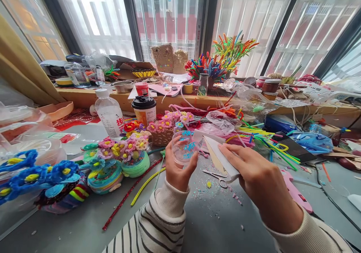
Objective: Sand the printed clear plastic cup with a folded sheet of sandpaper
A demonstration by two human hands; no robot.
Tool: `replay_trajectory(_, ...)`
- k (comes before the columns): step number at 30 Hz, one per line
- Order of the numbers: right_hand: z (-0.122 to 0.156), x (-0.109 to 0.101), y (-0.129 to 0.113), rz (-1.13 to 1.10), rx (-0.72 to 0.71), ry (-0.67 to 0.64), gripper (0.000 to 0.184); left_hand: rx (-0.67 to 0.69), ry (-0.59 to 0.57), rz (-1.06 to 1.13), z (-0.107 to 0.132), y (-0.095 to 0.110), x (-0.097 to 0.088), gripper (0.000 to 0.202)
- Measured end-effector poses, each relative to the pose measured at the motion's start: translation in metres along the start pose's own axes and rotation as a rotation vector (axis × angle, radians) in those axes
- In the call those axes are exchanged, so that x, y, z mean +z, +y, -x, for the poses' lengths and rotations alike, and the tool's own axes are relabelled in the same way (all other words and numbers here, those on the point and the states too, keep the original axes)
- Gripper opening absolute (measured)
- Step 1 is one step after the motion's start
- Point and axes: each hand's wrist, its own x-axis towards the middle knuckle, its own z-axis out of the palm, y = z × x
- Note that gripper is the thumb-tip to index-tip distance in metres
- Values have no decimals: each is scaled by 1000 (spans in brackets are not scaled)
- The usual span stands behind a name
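My left hand is wrapped round a clear plastic cup with blue lettering, held above the table. The cup is tilted, its open end or base hard to tell apart. My right hand pinches a white folded sheet that shows a beige side; its exact material is unclear. The sheet's far end reaches close to the cup's right side. Below the sheet lies a small pair of scissors, partly covered by it. Tiny coloured scraps and a yellow bit are scattered on the table there.
Fuzzy-stem flower pots and blue flowers crowd the left. A water bottle and lidded coffee cup stand behind. Loose pipe cleaners, a black phone and a pink glue gun lie rightward.
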Motion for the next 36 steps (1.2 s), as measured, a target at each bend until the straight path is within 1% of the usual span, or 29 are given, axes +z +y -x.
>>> replay_trajectory(2, 1, 0, 2, 12, 50, -4, 39, -9, -14, 27, 0, -1, 0, 59)
replay_trajectory(3, 1, 0, 2, -5, 48, 12, 40, -12, -20, 30, 0, -1, 0, 60)
replay_trajectory(5, 0, 1, 0, -47, 4, 48, 37, -17, -22, 21, 0, -1, 0, 61)
replay_trajectory(7, 0, 1, -2, -50, -34, 55, 35, -18, -16, 19, -1, -1, 0, 60)
replay_trajectory(10, 0, 0, -2, 17, 23, 28, 38, -3, -26, 20, -1, -1, -2, 60)
replay_trajectory(12, -1, -2, -3, 14, 51, 50, 41, 2, -34, 18, -2, -2, -3, 61)
replay_trajectory(15, -1, -8, -6, -50, -19, 90, 38, 12, -33, 3, -1, 0, -3, 62)
replay_trajectory(17, -1, -10, -6, -37, -56, 67, 35, 32, -23, -12, 1, 3, -1, 61)
replay_trajectory(19, -1, -11, -4, 37, -24, 11, 35, 48, -2, -8, 2, 6, 1, 60)
replay_trajectory(20, 0, -11, -3, 78, 14, -6, 36, 53, 11, 3, 2, 7, 2, 59)
replay_trajectory(22, 1, -12, -2, 117, 77, 7, 39, 55, 21, 24, 3, 8, 3, 58)
replay_trajectory(23, 1, -12, -3, 100, 76, 28, 39, 57, 14, 22, 3, 8, 3, 58)
replay_trajectory(25, 1, -12, -5, 39, 22, 58, 38, 66, -8, -6, 2, 7, 2, 59)
replay_trajectory(27, 1, -10, -7, 22, -28, 32, 35, 82, -6, -32, 1, 5, 1, 60)
replay_trajectory(29, -1, -9, -7, 82, 28, 4, 35, 86, 5, -28, 1, 4, 0, 60)
replay_trajectory(31, -2, -10, -6, 102, 60, 21, 37, 70, -17, -9, 1, 4, 0, 60)
replay_trajectory(33, -3, -11, -6, 56, 3, 51, 35, 57, -47, -8, 1, 4, 0, 60)
replay_trajectory(35, -3, -11, -6, 43, -40, 49, 34, 56, -32, -19, 1, 5, 0, 59)
replay_trajectory(36, -3, -11, -6, 65, -33, 31, 33, 58, -17, -24, 1, 4, 0, 59)
